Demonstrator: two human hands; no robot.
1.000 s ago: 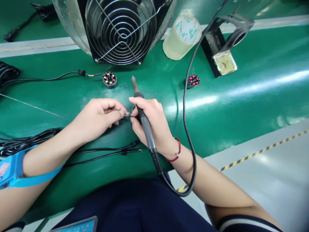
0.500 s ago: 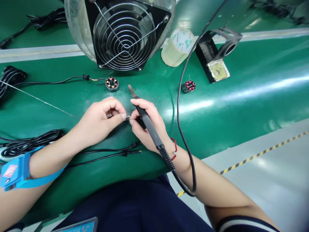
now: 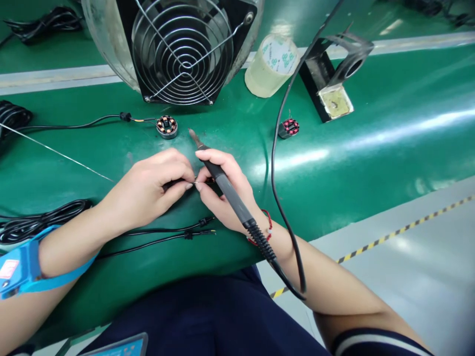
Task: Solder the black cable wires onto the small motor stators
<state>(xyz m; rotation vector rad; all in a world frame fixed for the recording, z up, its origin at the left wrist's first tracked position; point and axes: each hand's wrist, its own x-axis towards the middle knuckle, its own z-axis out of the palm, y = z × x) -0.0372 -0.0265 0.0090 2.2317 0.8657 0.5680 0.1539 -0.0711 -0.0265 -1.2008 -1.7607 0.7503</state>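
Observation:
My right hand (image 3: 228, 193) is closed around a soldering iron (image 3: 232, 195), whose tip points up and away to the left. Its thumb and a finger also pinch something small, mostly hidden behind them. My left hand (image 3: 156, 188) is closed in a pinch on a thin wire (image 3: 195, 182), with a dark piece partly hidden under its fingers. The fingertips of both hands almost meet at that wire. Just beyond them lies a motor stator (image 3: 166, 127) with copper windings, joined by wires to a black cable (image 3: 74, 125). Farther right sits a second stator (image 3: 289, 128) with red windings.
A fan with a wire guard (image 3: 185, 66) stands at the back. Right of it are a tape roll (image 3: 269, 66) and an iron stand with a sponge (image 3: 336, 103). Two cable ends (image 3: 200, 227) lie nearer me. Solder wire (image 3: 55, 151) extends from the left. The iron's cord (image 3: 275, 148) crosses the bench.
The fingertips of my two hands have come slightly closer together at the wire. The soldering iron stays in my right hand, and the whole view has shifted a little.

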